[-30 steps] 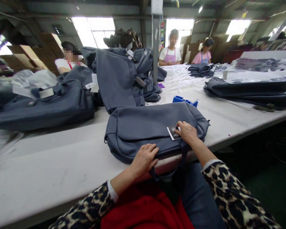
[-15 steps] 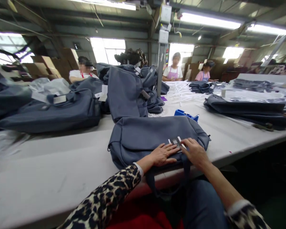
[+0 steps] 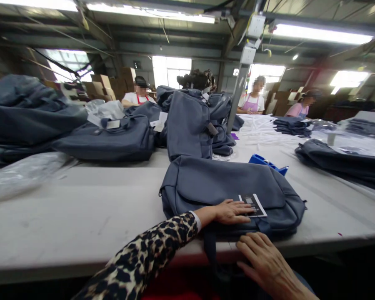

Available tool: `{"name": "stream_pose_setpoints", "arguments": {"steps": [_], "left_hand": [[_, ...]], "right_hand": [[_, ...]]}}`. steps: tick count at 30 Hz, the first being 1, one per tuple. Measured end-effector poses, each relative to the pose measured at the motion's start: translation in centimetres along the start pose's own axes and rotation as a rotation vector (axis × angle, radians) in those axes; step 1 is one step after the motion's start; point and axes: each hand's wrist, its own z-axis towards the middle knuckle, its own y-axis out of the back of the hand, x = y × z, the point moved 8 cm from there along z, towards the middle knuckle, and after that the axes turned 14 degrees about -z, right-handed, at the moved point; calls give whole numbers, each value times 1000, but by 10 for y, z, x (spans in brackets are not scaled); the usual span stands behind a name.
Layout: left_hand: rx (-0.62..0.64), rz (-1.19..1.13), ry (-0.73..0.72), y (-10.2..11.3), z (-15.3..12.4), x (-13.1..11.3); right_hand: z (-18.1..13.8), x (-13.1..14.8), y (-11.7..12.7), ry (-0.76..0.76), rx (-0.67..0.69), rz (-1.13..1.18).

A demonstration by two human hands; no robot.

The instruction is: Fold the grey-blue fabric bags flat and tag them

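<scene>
A dark blue-grey bag (image 3: 228, 179) lies on the table in front of me. My left hand (image 3: 231, 211) rests flat, fingers stretched, on the bag and on a black card with white edges (image 3: 256, 205). Below the card, by the table's front edge, is my right hand (image 3: 265, 258), with bent fingers and the thumb apart; I see nothing held in it. A strap handle (image 3: 211, 250) of the bag hangs over the edge, left of the right hand, and its lower part is in shadow.
Behind the bag are a blue object (image 3: 268, 162), partly hidden, and an upright bag (image 3: 187, 125). More bags (image 3: 112, 137) and clear plastic (image 3: 28, 171) lie to the left. A metal post (image 3: 237, 96) rises behind. Several co-workers (image 3: 253, 100) are across the table.
My right hand has left the card and moved down toward the table's edge. The left hand stays on the card. The view has shifted left.
</scene>
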Motion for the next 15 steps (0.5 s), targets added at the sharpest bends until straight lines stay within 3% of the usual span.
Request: {"name": "stream_pose_setpoints", "arguments": {"steps": [3, 9, 12, 15], "left_hand": [[-3, -20, 4, 0, 1, 3], [-22, 1, -26, -1, -1, 6], [-41, -11, -35, 0, -1, 7], [-52, -7, -46, 0, -1, 7]], "right_hand": [[-9, 12, -14, 72, 59, -77], [-40, 25, -36, 25, 3, -324], [-48, 26, -28, 13, -11, -313], [-40, 24, 3, 58, 11, -144]]}}
